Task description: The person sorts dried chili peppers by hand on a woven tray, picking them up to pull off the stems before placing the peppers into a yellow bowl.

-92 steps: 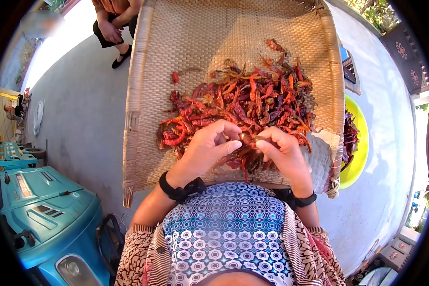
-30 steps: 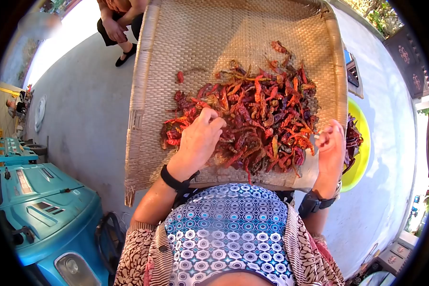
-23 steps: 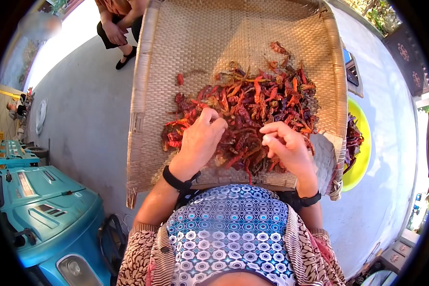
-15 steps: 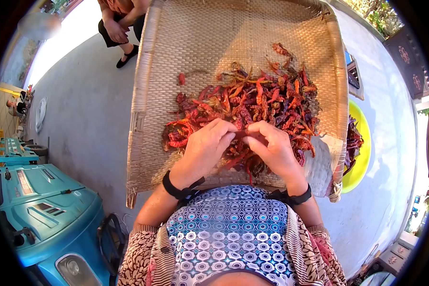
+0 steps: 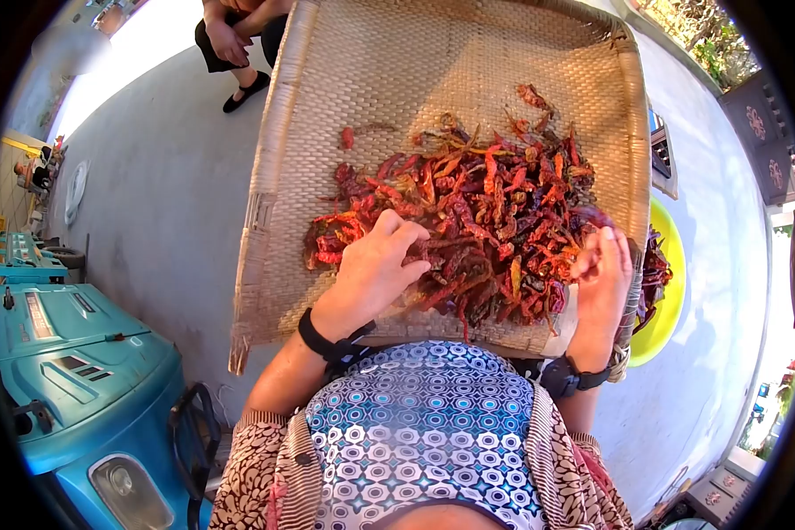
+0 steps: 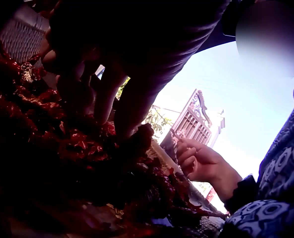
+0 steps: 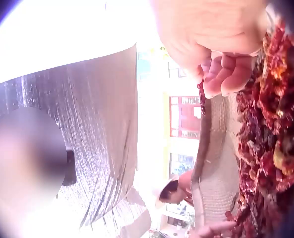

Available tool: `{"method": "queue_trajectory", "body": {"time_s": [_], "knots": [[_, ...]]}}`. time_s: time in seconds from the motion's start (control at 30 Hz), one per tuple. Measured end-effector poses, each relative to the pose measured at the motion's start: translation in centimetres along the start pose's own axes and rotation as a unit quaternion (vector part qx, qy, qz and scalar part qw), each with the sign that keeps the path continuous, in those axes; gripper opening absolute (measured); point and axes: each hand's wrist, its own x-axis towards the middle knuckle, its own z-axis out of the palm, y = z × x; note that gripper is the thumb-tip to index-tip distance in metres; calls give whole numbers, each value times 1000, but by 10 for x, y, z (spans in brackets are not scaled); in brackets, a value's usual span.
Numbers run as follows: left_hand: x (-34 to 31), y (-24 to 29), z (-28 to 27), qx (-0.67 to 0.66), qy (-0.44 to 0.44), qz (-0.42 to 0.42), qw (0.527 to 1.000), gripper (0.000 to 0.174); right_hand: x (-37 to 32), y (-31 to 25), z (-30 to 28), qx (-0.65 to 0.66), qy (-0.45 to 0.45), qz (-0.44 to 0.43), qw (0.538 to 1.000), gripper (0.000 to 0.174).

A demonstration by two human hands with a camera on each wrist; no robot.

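Dried red chili peppers lie in a wide heap on a woven tray. My left hand is over the heap's near left part, thumb and forefinger apart. Seen from the left wrist, its fingers point down to the peppers in deep shadow. At the tray's right side, my right hand holds a dark red dried chili pepper, blurred in the head view. The right wrist view shows this pepper sticking out past the curled fingers.
A yellow basin with more dark red chilies stands to the right, below the tray's edge. A teal vehicle is at the left. Beyond the tray's far left side sits another person.
Half a second ago both hands met over the heap. Since then the right hand has moved right with a pepper, while the left stays over the heap, its thumb and forefinger now apart.
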Motion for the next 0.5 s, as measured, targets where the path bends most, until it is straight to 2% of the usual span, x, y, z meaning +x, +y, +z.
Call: {"method": "queue_trajectory", "body": {"time_s": [0.1, 0.17, 0.2, 0.3, 0.4, 0.5], "knots": [[-1, -2, 1, 25, -8, 23, 999, 37, 20, -15, -63, 118, 45, -18, 992, 18], [-1, 1, 0, 37, -19, 27, 999, 38, 47, -8, -135, 256, 33, -24, 966, 21], [-2, 2, 0, 43, -24, 28, 998, 39, 48, -13, -137, 323, 25, -27, 946, 23], [-4, -1, 4, 57, -4, 62, 996, 34, 37, -21, -130, 401, 142, 33, 905, 23], [-4, -5, 11, 33, 33, 63, 997, 22, 31, -4, -121, 286, -34, 15, 957, 21], [-4, 5, 6, 26, 92, 30, 995, 13, 0, -9, -51, 123, 5, -9, 992, 18]]}}
